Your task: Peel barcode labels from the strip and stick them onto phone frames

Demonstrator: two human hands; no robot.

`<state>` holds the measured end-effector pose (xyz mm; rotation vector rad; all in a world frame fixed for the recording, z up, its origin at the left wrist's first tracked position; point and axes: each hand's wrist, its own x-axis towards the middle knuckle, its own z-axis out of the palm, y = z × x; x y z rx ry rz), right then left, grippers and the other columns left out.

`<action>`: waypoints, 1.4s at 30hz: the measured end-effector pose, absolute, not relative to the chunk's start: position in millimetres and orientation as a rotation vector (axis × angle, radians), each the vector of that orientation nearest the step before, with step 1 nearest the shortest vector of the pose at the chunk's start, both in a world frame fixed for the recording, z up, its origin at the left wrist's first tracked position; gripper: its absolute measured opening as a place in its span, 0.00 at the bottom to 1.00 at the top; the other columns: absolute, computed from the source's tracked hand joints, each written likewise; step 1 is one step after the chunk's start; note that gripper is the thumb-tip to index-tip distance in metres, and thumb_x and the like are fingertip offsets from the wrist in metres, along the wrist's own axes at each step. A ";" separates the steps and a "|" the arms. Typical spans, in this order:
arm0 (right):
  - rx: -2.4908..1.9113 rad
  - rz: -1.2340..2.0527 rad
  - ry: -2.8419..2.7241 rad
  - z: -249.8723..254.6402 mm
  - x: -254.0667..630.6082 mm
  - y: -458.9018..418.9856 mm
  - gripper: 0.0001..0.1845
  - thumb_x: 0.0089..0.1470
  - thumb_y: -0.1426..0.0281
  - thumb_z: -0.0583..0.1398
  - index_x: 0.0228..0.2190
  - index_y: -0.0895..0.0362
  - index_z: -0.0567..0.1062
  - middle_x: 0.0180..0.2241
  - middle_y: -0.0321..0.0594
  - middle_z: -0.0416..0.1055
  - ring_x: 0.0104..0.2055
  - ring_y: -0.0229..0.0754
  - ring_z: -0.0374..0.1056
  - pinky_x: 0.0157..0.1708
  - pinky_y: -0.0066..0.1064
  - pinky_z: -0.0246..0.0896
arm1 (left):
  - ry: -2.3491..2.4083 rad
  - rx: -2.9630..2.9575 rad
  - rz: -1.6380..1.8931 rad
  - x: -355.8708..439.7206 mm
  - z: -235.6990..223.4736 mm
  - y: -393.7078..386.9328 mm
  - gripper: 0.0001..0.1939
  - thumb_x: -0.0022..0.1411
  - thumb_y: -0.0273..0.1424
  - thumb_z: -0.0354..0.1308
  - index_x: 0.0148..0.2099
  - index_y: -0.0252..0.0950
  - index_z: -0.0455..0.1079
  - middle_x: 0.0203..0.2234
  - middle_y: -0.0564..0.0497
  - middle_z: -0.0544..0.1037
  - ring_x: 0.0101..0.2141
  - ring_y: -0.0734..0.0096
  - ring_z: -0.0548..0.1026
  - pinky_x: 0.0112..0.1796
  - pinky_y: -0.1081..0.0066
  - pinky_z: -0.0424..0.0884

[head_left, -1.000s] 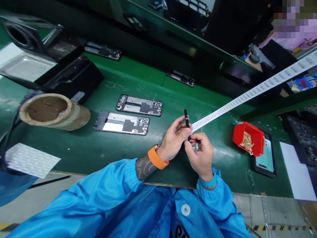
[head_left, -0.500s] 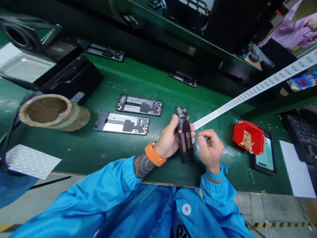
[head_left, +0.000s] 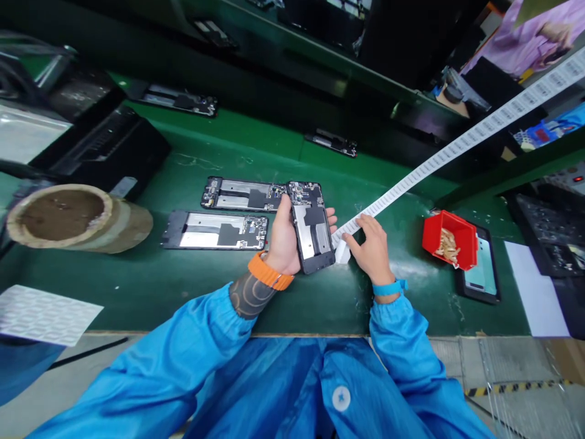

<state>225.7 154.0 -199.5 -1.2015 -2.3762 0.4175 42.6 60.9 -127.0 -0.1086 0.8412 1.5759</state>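
My left hand (head_left: 281, 235) grips an open phone frame (head_left: 311, 225) face up, its circuit boards and metal plate showing, just above the green bench. My right hand (head_left: 372, 247) rests on the bench beside it, fingers pinching the near end of a long white label strip (head_left: 448, 152) that runs up to the right. Two more phone frames (head_left: 214, 230) (head_left: 242, 195) lie flat on the bench to the left.
A cardboard tube (head_left: 68, 219) lies at left near a black machine (head_left: 100, 146). A red bin (head_left: 448, 238) of small parts sits at right, partly on a phone (head_left: 482, 274). Other frames (head_left: 176, 100) (head_left: 331, 141) lie at the back. White sheets (head_left: 43, 314) (head_left: 532, 296) lie at both ends.
The left hand turned the phone frame from edge-on to face up and lowered it. The right hand left the frame and dropped onto the end of the label strip.
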 end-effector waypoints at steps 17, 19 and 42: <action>-1.140 0.385 -2.505 -200.4 221.3 149.0 0.28 0.62 0.63 0.58 0.60 0.62 0.66 0.66 0.58 0.60 0.70 0.60 0.53 0.67 0.57 0.51 | 0.832 -0.108 1.597 39.0 -126.1 58.8 0.40 0.70 0.58 0.37 0.49 0.29 0.77 0.41 0.38 0.83 0.38 0.61 0.82 0.43 0.63 0.79; -1.148 0.418 -2.439 -201.2 224.6 153.7 0.26 0.62 0.66 0.56 0.60 0.61 0.66 0.64 0.57 0.63 0.68 0.58 0.56 0.66 0.55 0.53 | 0.839 -0.104 1.598 39.4 -126.8 59.1 0.40 0.70 0.59 0.38 0.50 0.29 0.76 0.42 0.37 0.83 0.38 0.61 0.83 0.44 0.63 0.79; -1.192 0.418 -2.258 -184.2 222.9 149.8 0.07 0.60 0.66 0.58 0.30 0.53 0.72 0.31 0.41 0.75 0.38 0.48 0.70 0.41 0.40 0.65 | 0.720 -0.121 1.515 42.7 -128.2 56.5 0.39 0.70 0.57 0.41 0.52 0.27 0.76 0.41 0.36 0.83 0.39 0.58 0.83 0.43 0.63 0.80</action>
